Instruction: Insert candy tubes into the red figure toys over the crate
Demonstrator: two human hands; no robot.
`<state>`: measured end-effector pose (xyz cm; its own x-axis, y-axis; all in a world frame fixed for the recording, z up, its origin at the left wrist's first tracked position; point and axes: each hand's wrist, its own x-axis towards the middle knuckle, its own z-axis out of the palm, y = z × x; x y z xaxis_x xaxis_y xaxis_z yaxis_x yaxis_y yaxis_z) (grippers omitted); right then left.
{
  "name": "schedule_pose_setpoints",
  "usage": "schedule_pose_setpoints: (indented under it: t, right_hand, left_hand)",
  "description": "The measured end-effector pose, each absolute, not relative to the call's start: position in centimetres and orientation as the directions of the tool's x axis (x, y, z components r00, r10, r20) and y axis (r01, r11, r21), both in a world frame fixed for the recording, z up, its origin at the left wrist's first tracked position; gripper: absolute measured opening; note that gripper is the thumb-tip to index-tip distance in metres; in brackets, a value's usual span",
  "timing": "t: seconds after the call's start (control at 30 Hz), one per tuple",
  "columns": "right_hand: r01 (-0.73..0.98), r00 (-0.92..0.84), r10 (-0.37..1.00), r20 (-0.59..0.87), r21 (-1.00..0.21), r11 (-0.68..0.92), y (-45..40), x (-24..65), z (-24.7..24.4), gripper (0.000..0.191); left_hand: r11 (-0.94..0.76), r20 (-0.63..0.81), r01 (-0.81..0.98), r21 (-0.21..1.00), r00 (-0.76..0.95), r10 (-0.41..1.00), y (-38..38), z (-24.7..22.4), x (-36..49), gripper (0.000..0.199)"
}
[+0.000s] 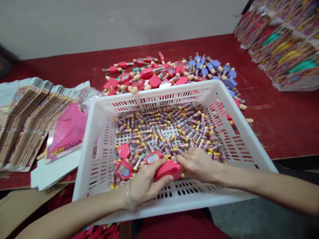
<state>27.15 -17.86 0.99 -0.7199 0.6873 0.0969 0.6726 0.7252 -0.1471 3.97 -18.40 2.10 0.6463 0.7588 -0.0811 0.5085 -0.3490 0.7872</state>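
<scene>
My left hand (pixel 147 182), with a pale bangle at the wrist, is wrapped around a red plastic toy body (pixel 168 169) over the near side of a white basket (pixel 119 214). Against the right end of that body, my right hand (pixel 199 164) has its fingers closed; what they pinch is hidden. A bit of yellow shows just under these fingers. Many small clear tubes (pixel 159 126) with yellow ends and printed wraps lie loose in the basket. Beside my left hand rest more red toy bodies (pixel 124 169), some with a printed picture on the face.
Behind the basket, red toys (pixel 154 80) and purple toys (pixel 204 71) with tubes are heaped on the red table (pixel 274 126). Folded cartons (pixel 27 122) and a pink package (pixel 69 129) are at left. Packed toys (pixel 286 46) stand at right, against a grey wall (pixel 124 23).
</scene>
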Motion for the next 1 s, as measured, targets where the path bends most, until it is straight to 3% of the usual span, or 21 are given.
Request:
schedule_pose_setpoints:
  t: [0.07,0.13,0.23,0.3,0.5,0.6,0.7,0.77,0.83,0.9,1.0]
  right_hand:
    - [0.651,-0.734,0.663,0.145,-0.128,0.748,-18.3,27.1,1.6,0.013]
    - [0.629,-0.758,0.637,0.139,-0.104,0.771,-18.8,27.0,2.3,0.015]
    - [0.606,-0.789,0.612,0.061,-0.088,0.791,-19.4,26.7,3.0,0.013]
    - [0.629,-0.775,0.632,0.004,-0.093,0.771,-19.6,26.5,3.1,0.012]
    - [0.689,-0.724,0.674,-0.145,-0.125,0.714,-19.9,25.8,2.5,0.012]
    - [0.727,-0.687,0.701,-0.194,-0.152,0.67,-19.5,25.5,2.1,0.008]
    - [0.778,-0.628,0.748,-0.214,-0.183,0.601,-18.2,25.7,2.2,0.01]
    - [0.8,-0.598,0.76,-0.253,-0.248,0.547,-17.2,26.1,2.3,0.011]
    - [0.814,-0.578,0.752,-0.318,-0.29,0.503,-16.5,26.4,2.4,0.008]
    - [0.822,-0.569,0.742,-0.354,-0.271,0.501,-16.3,26.6,2.2,0.005]
    - [0.819,-0.574,0.763,-0.298,-0.188,0.542,-16.8,26.5,1.8,0.011]
  left_hand:
    - [-0.119,-0.237,0.48,0.869,0.615,0.752,-18.5,2.9,4.1,0.044]
    - [0.141,-0.389,0.4,0.905,0.647,0.656,-18.2,3.7,4.2,0.042]
    - [0.482,-0.571,0.355,0.801,0.696,0.435,-17.7,4.5,4.3,0.046]
    - [0.569,-0.629,0.372,0.733,0.688,0.361,-17.3,4.8,4.3,0.048]
    - [0.614,-0.664,0.389,0.686,0.68,0.311,-16.8,4.5,4.3,0.048]
    - [0.511,-0.637,0.429,0.744,0.687,0.35,-16.8,4.3,4.1,0.048]
    - [0.071,-0.417,0.474,0.877,0.68,0.603,-16.9,3.7,3.8,0.043]
    - [-0.309,-0.176,0.529,0.791,0.68,0.712,-17.1,3.1,3.5,0.039]
    - [-0.533,-0.046,0.558,0.636,0.717,0.696,-17.3,2.4,3.4,0.038]
    - [-0.602,-0.031,0.567,0.562,0.742,0.67,-17.6,2.0,3.5,0.041]
    - [-0.454,-0.098,0.588,0.669,0.676,0.73,-17.7,2.0,4.0,0.044]
